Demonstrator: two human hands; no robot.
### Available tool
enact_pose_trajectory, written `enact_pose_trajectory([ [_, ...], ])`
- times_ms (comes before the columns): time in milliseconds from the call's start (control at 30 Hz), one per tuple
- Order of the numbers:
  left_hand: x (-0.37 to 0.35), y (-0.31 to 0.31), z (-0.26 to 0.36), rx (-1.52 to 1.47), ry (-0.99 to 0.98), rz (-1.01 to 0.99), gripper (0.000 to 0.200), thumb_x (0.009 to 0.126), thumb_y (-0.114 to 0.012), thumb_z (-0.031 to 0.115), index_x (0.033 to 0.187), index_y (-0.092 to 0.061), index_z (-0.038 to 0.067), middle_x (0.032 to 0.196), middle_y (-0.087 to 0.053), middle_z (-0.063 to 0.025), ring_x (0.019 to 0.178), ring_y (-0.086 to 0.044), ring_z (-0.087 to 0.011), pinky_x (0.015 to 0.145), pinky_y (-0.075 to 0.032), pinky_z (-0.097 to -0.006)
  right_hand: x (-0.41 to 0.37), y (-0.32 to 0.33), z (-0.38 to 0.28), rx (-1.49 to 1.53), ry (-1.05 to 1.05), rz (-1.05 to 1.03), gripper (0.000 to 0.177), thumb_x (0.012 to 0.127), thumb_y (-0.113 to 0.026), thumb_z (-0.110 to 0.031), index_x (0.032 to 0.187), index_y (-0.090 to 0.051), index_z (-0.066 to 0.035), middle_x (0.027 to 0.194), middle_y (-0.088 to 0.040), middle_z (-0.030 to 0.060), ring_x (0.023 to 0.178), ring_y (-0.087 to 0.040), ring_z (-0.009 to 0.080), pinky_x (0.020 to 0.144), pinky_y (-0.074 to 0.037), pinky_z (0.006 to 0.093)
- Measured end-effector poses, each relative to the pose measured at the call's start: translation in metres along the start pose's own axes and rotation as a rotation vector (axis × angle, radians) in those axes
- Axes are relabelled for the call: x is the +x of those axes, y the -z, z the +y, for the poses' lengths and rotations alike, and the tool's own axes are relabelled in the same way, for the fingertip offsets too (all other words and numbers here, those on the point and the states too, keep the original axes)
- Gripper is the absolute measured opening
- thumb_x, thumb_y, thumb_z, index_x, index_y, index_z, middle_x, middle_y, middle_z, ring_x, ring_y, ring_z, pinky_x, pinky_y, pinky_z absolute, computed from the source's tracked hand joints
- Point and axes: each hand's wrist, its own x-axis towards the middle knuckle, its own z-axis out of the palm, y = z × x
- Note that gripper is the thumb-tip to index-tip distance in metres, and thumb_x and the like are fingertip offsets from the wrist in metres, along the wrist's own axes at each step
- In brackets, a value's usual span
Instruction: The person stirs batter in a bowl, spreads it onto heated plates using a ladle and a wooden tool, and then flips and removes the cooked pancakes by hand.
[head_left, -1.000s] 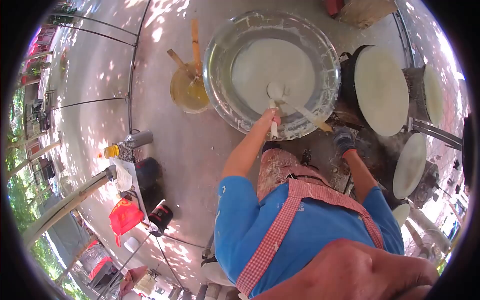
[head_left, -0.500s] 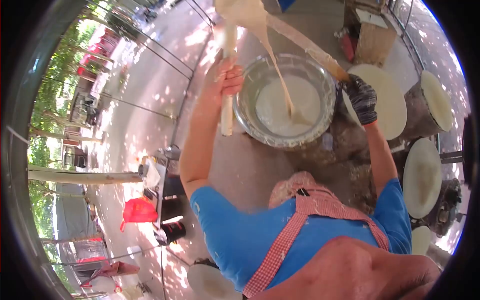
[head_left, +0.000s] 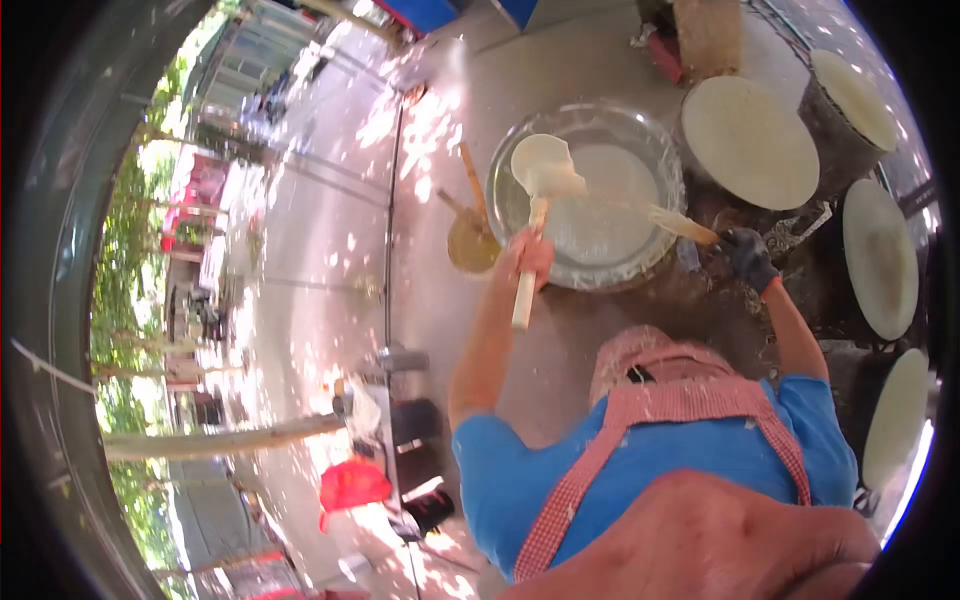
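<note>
One left hand (head_left: 530, 258) wraps round one ladle (head_left: 547, 178), upper centre, long axis near-vertical, cup end topmost; one gloved right hand (head_left: 748, 258) grips one spatula (head_left: 685, 224), pointing left. Four pale discs (head_left: 750, 143) at right.

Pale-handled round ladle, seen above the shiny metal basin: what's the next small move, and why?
I'd probably draw the tan-handled paddle across the pale-handled round ladle, above the shiny metal basin. The bare left hand grips the ladle, the dark-gloved right hand grips the paddle, whose far end appears to meet the ladle's thick pale coating; anything loosened would likely drop into the basin.
</note>
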Motion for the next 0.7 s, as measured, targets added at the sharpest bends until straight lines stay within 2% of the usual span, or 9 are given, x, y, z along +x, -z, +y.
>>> enact_pose_trajectory([
  [100,0.013,0.018,0.012,0.366,0.046,-0.309,0.016,0.085,-0.048,0.026,0.1,-0.045,0.022,0.057,-0.028,0.0033,0.04,-0.028,-0.0033,0.028,-0.023,-0.015,-0.007,0.012,-0.026,-0.117,0.075,0.174,0.021,0.075,-0.061,-0.017,0.086,-0.06,0.0,0.072,-0.06,0.0075,0.066,-0.057,0.0183,0.061,-0.046,0.029],
  [167,0.018,0.003,-0.016,0.686,-0.263,-0.133,0.015,0.086,-0.047,0.026,0.101,-0.045,0.024,0.055,-0.028,0.0033,0.04,-0.028,-0.0037,0.028,-0.023,-0.015,-0.014,-0.009,-0.021,1.188,-0.352,0.134,0.021,0.071,-0.066,-0.017,0.084,-0.06,-0.001,0.073,-0.061,0.0065,0.067,-0.057,0.0167,0.062,-0.046,0.0289],
  [233,0.035,0.005,-0.022,0.602,-0.131,-0.126,0.01,0.086,-0.047,0.025,0.088,-0.046,0.016,0.053,-0.028,0.0035,0.039,-0.027,-0.004,0.029,-0.024,-0.0162,-0.023,-0.038,0.011,0.885,-0.377,0.136,0.022,0.069,-0.068,-0.017,0.082,-0.06,-0.001,0.072,-0.06,0.0058,0.067,-0.057,0.016,0.063,-0.047,0.0286],
  [300,0.043,-0.02,-0.024,-0.261,0.266,0.152,0.017,0.086,-0.047,0.024,0.077,-0.041,0.011,0.052,-0.028,0.0038,0.037,-0.026,-0.0041,0.029,-0.024,-0.0167,-0.065,-0.045,0.019,0.604,-0.436,0.135,0.023,0.067,-0.07,-0.017,0.081,-0.06,-0.001,0.071,-0.06,0.0052,0.068,-0.057,0.0153,0.063,-0.047,0.0282],
  [367,0.048,-0.026,-0.037,0.324,0.051,0.11,0.021,0.087,-0.046,0.024,0.072,-0.038,0.01,0.052,-0.028,0.0039,0.036,-0.026,-0.0043,0.03,-0.025,-0.0175,-0.089,-0.01,0.011,0.536,-0.408,0.233,0.025,0.063,-0.073,-0.016,0.076,-0.058,0.0,0.071,-0.06,0.0053,0.069,-0.056,0.0139,0.065,-0.047,0.0277],
  [467,0.068,-0.049,-0.055,0.214,0.465,-0.056,0.018,0.087,-0.044,0.023,0.075,-0.04,0.01,0.051,-0.028,0.0038,0.036,-0.026,-0.0042,0.029,-0.025,-0.0178,-0.114,0.039,-0.026,0.226,-0.285,0.401,0.018,0.063,-0.072,-0.008,0.073,-0.058,-0.001,0.069,-0.059,0.0069,0.065,-0.055,0.0147,0.062,-0.047,0.0292],
  [533,0.085,-0.066,-0.104,0.763,0.002,-0.175,0.015,0.088,-0.043,0.023,0.088,-0.046,0.008,0.051,-0.028,0.0036,0.036,-0.026,-0.0044,0.028,-0.025,-0.0191,-0.145,0.052,-0.011,-0.086,-0.166,0.477,0.016,0.065,-0.071,-0.01,0.073,-0.058,-0.002,0.068,-0.059,0.0082,0.064,-0.055,0.0159,0.06,-0.046,0.0302],
  [600,0.118,-0.067,-0.148,0.712,0.118,-0.204,0.016,0.088,-0.043,0.023,0.096,-0.046,0.009,0.051,-0.028,0.0033,0.036,-0.027,-0.0047,0.029,-0.026,-0.0195,-0.163,0.034,0.042,0.482,-0.049,0.683,0.021,0.073,-0.062,-0.025,0.078,-0.06,-0.005,0.07,-0.059,0.0111,0.064,-0.056,0.0229,0.058,-0.044,0.0331],
  [700,0.16,-0.073,-0.205,0.171,0.578,-0.047,0.027,0.089,-0.04,0.021,0.112,-0.043,0.006,0.051,-0.027,0.0016,0.036,-0.028,-0.0065,0.032,-0.03,-0.0207,-0.248,0.032,0.077,0.376,-0.369,0.561,0.028,0.074,-0.059,-0.033,0.081,-0.06,-0.006,0.071,-0.058,0.0126,0.065,-0.055,0.027,0.059,-0.044,0.0342],
])
